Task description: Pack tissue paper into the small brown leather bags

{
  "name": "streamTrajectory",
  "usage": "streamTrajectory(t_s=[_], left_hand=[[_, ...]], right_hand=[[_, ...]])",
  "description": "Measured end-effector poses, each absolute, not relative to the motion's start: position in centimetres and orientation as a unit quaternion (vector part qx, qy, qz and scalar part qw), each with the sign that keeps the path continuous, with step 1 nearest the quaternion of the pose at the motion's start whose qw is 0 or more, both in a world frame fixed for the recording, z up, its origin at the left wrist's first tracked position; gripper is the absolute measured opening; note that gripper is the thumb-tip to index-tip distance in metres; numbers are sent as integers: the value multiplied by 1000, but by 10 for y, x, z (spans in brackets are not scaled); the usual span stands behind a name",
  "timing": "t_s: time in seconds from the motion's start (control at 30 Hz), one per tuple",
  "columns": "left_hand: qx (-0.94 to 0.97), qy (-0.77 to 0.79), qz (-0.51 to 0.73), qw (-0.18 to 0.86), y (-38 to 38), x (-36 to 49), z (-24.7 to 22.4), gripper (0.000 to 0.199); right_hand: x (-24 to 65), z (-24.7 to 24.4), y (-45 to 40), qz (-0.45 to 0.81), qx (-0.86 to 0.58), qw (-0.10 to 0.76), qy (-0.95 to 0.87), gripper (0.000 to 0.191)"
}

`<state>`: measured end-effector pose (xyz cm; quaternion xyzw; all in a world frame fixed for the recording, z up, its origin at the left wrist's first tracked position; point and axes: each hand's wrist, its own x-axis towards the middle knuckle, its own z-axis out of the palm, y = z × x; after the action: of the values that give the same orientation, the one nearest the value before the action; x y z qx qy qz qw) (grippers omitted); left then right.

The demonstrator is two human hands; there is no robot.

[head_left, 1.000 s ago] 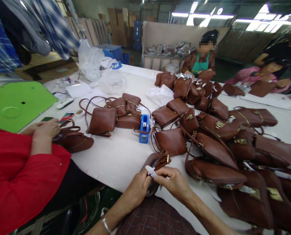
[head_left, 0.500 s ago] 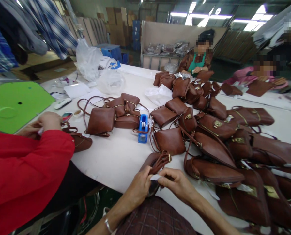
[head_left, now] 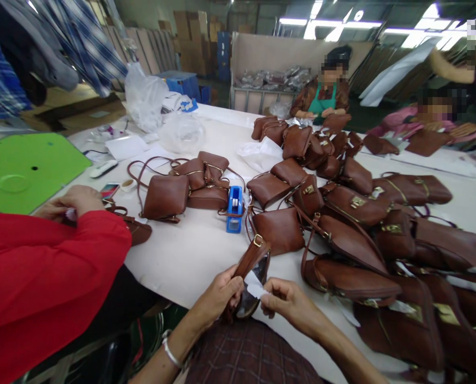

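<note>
My left hand [head_left: 229,288] is wrapped round a folded brown leather strap [head_left: 251,256] with a gold buckle at its upper end. The strap lies along a brown handbag [head_left: 264,265] standing in front of my lap, and dark, shiny material shows in it. My right hand [head_left: 282,297] pinches a white slip of paper [head_left: 255,285] beside the strap. Just beyond the bag, another brown handbag [head_left: 278,230] lies flat on the table. Farther off stands a blue tape dispenser [head_left: 234,209].
Brown handbags [head_left: 354,234] are heaped along the right, with a smaller group [head_left: 166,197] left of the dispenser. A co-worker's red sleeve [head_left: 102,256] is close on my left. A green board [head_left: 30,170] and clear plastic bags [head_left: 144,98] lie farther back. Other people work across the table.
My left hand has shifted left and the strap now stands more upright, its buckle moved left. My right hand has lowered slightly, and more of the white slip shows.
</note>
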<state>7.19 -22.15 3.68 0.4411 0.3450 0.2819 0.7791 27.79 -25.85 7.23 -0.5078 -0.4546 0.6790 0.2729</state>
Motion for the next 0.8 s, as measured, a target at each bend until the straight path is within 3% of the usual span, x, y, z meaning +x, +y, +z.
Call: streamTrajectory(t_s=[0.1,0.33,0.67,0.8], left_hand=[[464,350,252,774,-220,71,41,57],[507,369,226,746,-219,67,49,55],[478,340,257,768,-218,67,48,57],[471,347,265,767,-218,65,46,59]], right_hand=[[269,73,-250,636,-497,285,-517,35],[265,60,-245,521,-439,364,-635,27],[268,67,-259,498,-423,320,-686,20],[272,72,-267,540,-475,314,-620,23]])
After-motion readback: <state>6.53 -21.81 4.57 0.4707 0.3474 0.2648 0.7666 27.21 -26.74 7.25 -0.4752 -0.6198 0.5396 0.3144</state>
